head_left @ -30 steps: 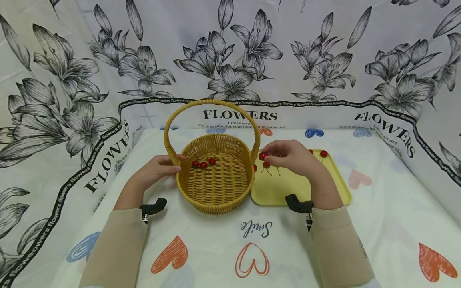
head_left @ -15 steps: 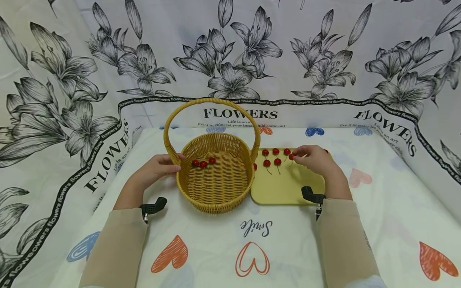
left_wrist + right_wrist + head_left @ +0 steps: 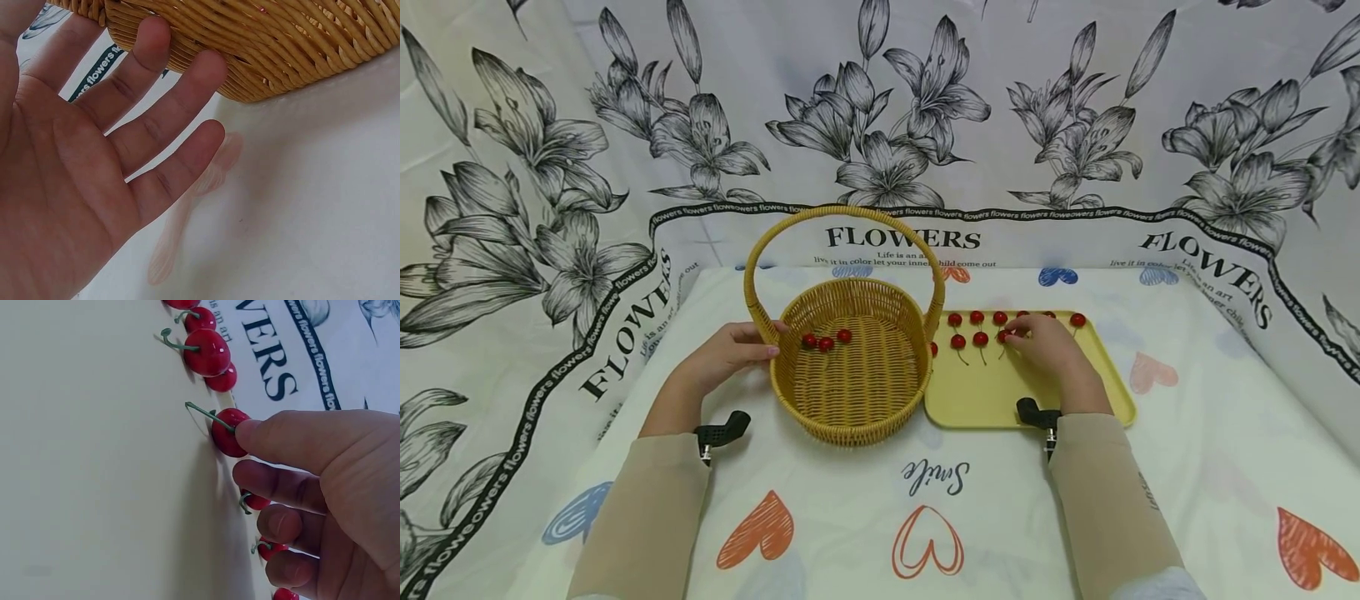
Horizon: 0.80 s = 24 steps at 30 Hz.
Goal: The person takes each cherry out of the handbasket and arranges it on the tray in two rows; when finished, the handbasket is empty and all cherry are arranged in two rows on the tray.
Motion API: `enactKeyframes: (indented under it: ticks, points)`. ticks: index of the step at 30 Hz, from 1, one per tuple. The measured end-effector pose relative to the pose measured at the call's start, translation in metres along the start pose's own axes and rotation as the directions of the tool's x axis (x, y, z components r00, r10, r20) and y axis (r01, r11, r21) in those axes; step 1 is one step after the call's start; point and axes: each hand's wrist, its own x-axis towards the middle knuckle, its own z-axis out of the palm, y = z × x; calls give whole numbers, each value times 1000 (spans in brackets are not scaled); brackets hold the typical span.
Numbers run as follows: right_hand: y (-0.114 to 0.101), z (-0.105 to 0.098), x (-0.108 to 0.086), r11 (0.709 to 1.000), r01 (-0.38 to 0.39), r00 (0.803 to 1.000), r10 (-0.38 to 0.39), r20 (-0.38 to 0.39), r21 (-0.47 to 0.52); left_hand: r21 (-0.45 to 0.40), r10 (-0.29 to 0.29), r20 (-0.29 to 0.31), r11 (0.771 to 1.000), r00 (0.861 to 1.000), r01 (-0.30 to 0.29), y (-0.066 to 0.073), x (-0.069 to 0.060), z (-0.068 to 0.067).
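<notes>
A yellow wicker basket (image 3: 850,433) with a tall arched handle holds 3 red cherries (image 3: 826,343) near its left wall. My left hand (image 3: 727,354) rests against the basket's left side by the handle base. Its visible fingers are spread and loosely straight in the left wrist view; the fingertips meet the wicker. Over the yellow tray (image 3: 973,404), my right hand (image 3: 1048,343) pinches a red cherry (image 3: 226,432) with thumb and index finger. The green stem of that cherry points away from the hand. Several more cherries (image 3: 977,317) lie along the tray's far side, some hidden by the hand.
The tray stands right beside the basket. At the tray's left end, one cherry (image 3: 933,349) is partly behind the basket's rim. A white cloth (image 3: 820,517) with printed hearts covers the table, and a flower-printed curtain (image 3: 880,100) hangs behind.
My right hand moves right across the tray over the first half second, then slightly left and nearer with the cherry. The left hand and basket stay put.
</notes>
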Motion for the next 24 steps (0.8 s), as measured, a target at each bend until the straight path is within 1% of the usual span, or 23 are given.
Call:
enactKeyframes:
  ticks: [6, 9, 11, 14, 18, 24]
  points:
    - [-3, -3, -3, 1000, -15, 1000, 15, 2, -20, -1, 0, 0, 1000, 1000, 0, 2, 0, 0]
    - [-6, -8, -6, 999, -45, 999, 45, 3, 6, -9, -6, 3, 1000, 1000, 6, 2, 0, 0]
    - [-9, -14, -9, 998, -47, 999, 47, -8, 33, -14, -7, 6, 1000, 1000, 7, 2, 0, 1]
    - [-16, -26, -12, 997, -12, 999, 16, -49, 70, -20, -4, 6, 1000, 1000, 5, 2, 0, 1]
    - [-30, -39, -18, 990, 46, 993, -31, -111, 132, -24, 1, 2, 1000, 1000, -1, 1, 1, 0]
    - [-55, -46, -25, 956, 110, 984, -66, -167, 272, -33, 9, 4, 999, 1000, -9, 0, 1, 0]
